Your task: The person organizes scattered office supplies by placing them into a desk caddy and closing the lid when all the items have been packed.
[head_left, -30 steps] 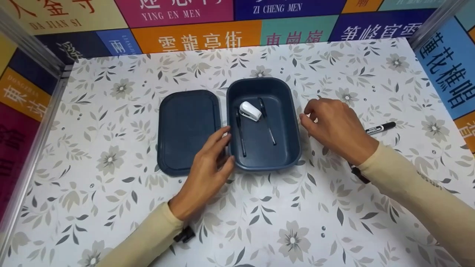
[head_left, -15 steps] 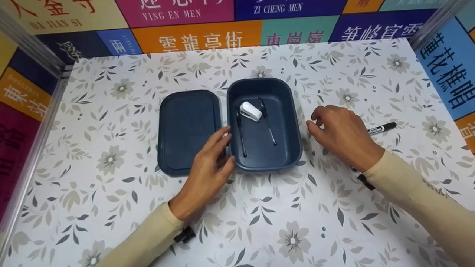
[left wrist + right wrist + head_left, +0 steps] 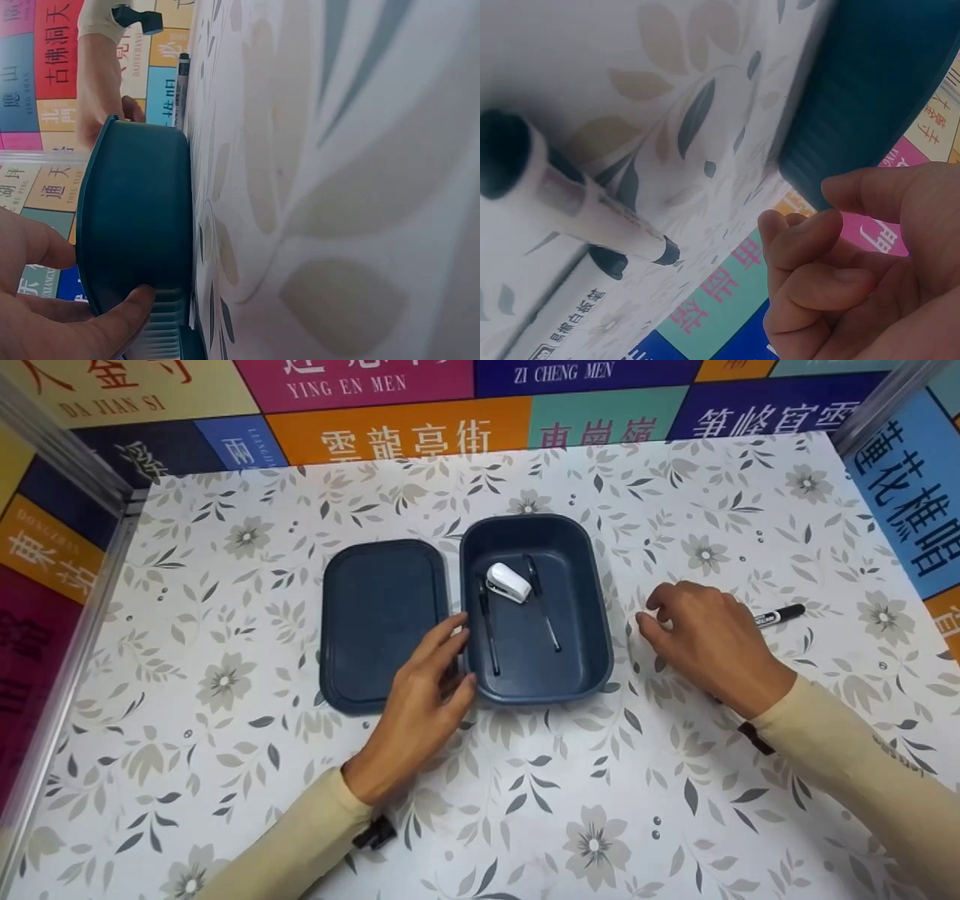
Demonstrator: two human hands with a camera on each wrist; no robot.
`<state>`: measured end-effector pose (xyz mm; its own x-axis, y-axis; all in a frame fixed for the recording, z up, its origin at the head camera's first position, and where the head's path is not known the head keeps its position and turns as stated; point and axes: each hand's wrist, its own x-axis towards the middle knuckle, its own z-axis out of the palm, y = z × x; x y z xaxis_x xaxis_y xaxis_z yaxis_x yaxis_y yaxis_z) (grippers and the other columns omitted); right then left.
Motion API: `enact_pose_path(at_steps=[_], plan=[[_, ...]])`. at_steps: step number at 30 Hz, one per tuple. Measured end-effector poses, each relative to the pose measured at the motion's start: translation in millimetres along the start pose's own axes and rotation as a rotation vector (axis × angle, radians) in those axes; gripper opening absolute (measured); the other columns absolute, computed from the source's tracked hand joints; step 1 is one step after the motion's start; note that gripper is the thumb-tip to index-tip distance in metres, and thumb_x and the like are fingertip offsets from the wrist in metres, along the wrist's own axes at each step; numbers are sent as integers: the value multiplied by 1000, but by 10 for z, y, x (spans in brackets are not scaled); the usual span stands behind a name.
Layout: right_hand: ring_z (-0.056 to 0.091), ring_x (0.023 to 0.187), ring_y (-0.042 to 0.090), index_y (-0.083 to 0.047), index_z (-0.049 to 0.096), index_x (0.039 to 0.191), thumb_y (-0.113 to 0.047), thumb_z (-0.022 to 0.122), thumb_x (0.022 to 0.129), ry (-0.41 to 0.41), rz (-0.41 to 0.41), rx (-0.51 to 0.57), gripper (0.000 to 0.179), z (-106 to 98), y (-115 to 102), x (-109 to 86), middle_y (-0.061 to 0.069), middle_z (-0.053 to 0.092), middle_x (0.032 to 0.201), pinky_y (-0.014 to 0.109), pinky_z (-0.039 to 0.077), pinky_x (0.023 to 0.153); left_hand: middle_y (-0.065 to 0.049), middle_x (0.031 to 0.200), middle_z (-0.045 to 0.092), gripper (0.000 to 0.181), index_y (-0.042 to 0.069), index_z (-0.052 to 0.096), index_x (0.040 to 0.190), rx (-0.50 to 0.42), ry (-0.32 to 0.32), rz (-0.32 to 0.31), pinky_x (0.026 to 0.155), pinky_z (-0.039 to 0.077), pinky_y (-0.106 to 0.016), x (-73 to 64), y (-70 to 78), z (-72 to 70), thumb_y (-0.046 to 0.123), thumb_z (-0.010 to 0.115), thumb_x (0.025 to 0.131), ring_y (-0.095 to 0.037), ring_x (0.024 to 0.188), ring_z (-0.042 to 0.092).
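A dark blue plastic box [image 3: 544, 686] stands uncovered on the table. Inside lie a small white stapler [image 3: 508, 583], a black-capped clear pen [image 3: 489, 631] on its left and a similar pen [image 3: 547, 615] on its right. My left hand [image 3: 420, 697] rests its fingertips and thumb against the box's left side, fingers fairly straight. To the right of the box, my right hand [image 3: 716, 641] hovers apart from it, fingers loosely curled around nothing. Beyond that hand lies a black-and-white marker [image 3: 780, 616]. The right wrist view shows two markers, one nearer [image 3: 592, 199] and another behind [image 3: 562, 304].
The flat dark blue lid [image 3: 379, 615] lies just left of the box, partly under my left hand. A floral cloth [image 3: 592, 787] covers the table. Printed panels [image 3: 405, 431] with large characters stand along the back and sides.
My right hand has drawn away from the box, to the right and slightly toward me. The left hand, the box and its contents stay in place.
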<state>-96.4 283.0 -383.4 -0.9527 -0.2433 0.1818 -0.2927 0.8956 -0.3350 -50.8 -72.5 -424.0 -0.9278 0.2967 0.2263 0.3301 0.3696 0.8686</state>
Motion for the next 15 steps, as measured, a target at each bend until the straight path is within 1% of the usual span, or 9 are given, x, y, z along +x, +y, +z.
enact_pose_path(at_steps=[5, 10, 15], plan=[[74, 83, 40, 4, 79, 105, -15, 66, 102, -16, 21, -1, 23, -18, 35, -61, 21, 76, 93, 61, 56, 66, -12, 171, 45, 56, -10, 54, 156, -2, 0, 1, 104, 59, -31, 9, 15, -2, 0, 68, 103, -23, 147, 53], [72, 81, 40, 4, 78, 105, -17, 68, 103, -21, 40, -21, 23, -15, 101, -136, 20, 74, 91, 62, 55, 64, -12, 171, 45, 56, -10, 54, 156, -2, 3, 1, 104, 59, -30, 9, 14, 0, 0, 68, 102, -22, 146, 54], [68, 75, 34, 4, 77, 103, -14, 69, 101, -5, 35, -31, 20, -12, 181, -225, 16, 72, 86, 58, 52, 62, -11, 171, 46, 57, -10, 54, 156, 0, 4, -8, 104, 58, -29, 4, -1, 6, 0, 68, 102, -22, 147, 53]])
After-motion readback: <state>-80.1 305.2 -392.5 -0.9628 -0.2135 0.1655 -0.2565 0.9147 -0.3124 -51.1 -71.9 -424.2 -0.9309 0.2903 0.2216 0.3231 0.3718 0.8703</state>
